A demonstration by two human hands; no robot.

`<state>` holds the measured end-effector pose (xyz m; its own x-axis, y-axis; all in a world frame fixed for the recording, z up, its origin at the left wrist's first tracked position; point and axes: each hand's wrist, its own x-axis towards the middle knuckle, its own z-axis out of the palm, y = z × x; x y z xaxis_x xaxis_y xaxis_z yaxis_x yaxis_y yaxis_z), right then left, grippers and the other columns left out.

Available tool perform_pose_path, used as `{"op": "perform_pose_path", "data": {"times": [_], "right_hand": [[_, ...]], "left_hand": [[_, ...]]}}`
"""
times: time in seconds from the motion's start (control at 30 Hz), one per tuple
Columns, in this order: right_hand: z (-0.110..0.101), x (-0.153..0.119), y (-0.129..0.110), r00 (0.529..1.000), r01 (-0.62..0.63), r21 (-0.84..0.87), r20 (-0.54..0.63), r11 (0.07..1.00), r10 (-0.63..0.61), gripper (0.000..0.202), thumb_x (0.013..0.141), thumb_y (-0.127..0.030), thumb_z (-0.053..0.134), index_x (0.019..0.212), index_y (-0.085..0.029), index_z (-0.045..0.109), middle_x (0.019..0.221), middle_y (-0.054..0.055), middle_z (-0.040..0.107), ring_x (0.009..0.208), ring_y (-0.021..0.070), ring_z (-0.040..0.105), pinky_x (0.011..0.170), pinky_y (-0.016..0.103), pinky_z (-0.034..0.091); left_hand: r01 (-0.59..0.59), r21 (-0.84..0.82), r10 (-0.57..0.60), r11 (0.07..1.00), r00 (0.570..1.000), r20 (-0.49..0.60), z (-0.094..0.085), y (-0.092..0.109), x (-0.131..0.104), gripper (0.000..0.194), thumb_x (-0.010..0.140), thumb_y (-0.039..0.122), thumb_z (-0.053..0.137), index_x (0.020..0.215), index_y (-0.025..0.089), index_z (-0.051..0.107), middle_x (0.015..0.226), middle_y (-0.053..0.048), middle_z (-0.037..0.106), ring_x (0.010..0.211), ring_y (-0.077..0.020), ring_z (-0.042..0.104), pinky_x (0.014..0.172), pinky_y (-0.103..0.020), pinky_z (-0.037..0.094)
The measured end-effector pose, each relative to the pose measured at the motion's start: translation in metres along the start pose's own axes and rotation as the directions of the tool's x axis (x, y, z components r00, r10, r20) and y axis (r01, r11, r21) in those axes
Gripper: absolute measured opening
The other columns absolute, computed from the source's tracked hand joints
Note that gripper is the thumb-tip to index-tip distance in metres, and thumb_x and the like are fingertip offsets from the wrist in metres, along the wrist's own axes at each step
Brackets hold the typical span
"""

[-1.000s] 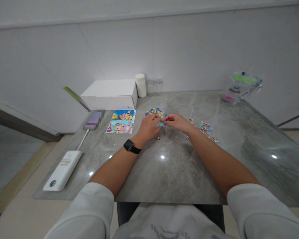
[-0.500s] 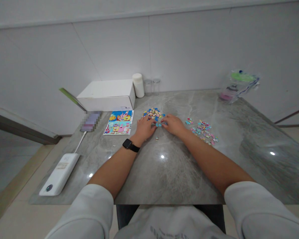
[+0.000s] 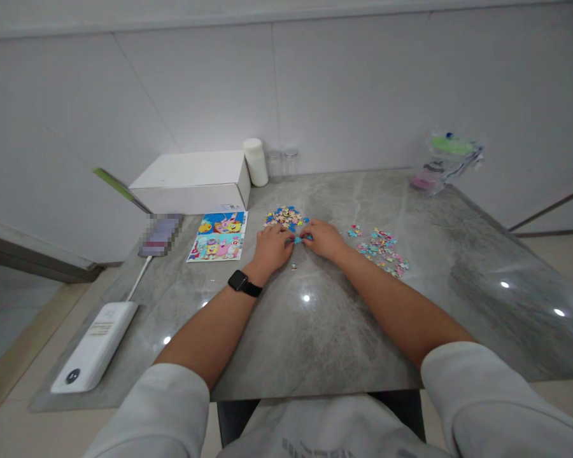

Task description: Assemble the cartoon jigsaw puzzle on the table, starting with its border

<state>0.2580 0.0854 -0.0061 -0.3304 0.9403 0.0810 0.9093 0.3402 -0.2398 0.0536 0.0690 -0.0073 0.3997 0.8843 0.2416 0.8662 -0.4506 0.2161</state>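
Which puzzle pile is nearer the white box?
The blue-and-yellow pile, just beyond the left hand; the pinkish pile lies farther right, by the right forearm.

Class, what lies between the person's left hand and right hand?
The head view shows light-blue puzzle between the left hand and the right hand; it is too small to tell whether this is one piece or several joined.

The blue piece (image 3: 297, 240) is small and its outline looks uneven. It lies nearly flat, between the fingertips of the left hand (image 3: 274, 247) and the right hand (image 3: 322, 238). Whether it is one single piece or several joined ones, I cannot tell.
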Motion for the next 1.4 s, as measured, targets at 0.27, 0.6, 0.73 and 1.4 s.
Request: {"op": "perform_pose_path", "data": {"times": [0.27, 0.6, 0.73, 1.4], "right_hand": [[-0.001, 0.0, -0.004, 1.0, -0.001, -0.011, 0.007, 1.0, 0.001, 0.026, 0.099, -0.031, 0.065, 0.119, -0.027, 0.081, 0.123, 0.011, 0.071, 0.117, 0.0272, 0.065, 0.101, 0.036, 0.047], [-0.001, -0.002, -0.005, 1.0, -0.009, -0.017, 0.002, 1.0, 0.009, 0.027, 0.1, -0.031, 0.064, 0.12, -0.027, 0.081, 0.126, 0.01, 0.071, 0.119, 0.0278, 0.065, 0.103, 0.037, 0.047], [-0.002, -0.002, -0.006, 1.0, -0.009, -0.025, 0.009, 1.0, 0.009, 0.028, 0.1, -0.033, 0.063, 0.121, -0.027, 0.08, 0.126, 0.011, 0.07, 0.118, 0.0278, 0.064, 0.103, 0.038, 0.047], [-0.075, -0.005, 0.051, 0.974, -0.2, 0.053, -0.097, 0.978, 0.205, 0.021, 0.095, -0.028, 0.07, 0.112, -0.024, 0.083, 0.112, 0.006, 0.081, 0.104, 0.0207, 0.071, 0.091, 0.028, 0.05]], "left_hand": [[-0.063, 0.044, 0.062, 0.997, 0.998, 0.021, -0.001, 0.002, 0.0, 0.026, 0.101, 0.033, 0.06, 0.117, 0.029, 0.081, 0.129, -0.009, 0.07, 0.122, -0.0325, 0.059, 0.099, -0.048, 0.046], [-0.119, 0.047, 0.119, 0.992, 0.993, 0.01, 0.004, -0.002, 0.001, 0.028, 0.101, 0.035, 0.059, 0.117, 0.027, 0.081, 0.129, -0.01, 0.07, 0.12, -0.0331, 0.06, 0.098, -0.049, 0.047], [-0.121, 0.019, 0.121, 0.992, 0.993, 0.001, 0.007, -0.005, 0.002, 0.029, 0.1, 0.037, 0.061, 0.119, 0.028, 0.081, 0.129, -0.01, 0.07, 0.12, -0.0333, 0.06, 0.099, -0.05, 0.047], [-0.123, -0.414, 0.024, 0.902, 0.971, -0.236, -0.058, -0.009, 0.011, 0.029, 0.099, 0.039, 0.06, 0.112, 0.024, 0.081, 0.112, -0.006, 0.074, 0.103, -0.0219, 0.069, 0.092, -0.036, 0.057]]}}
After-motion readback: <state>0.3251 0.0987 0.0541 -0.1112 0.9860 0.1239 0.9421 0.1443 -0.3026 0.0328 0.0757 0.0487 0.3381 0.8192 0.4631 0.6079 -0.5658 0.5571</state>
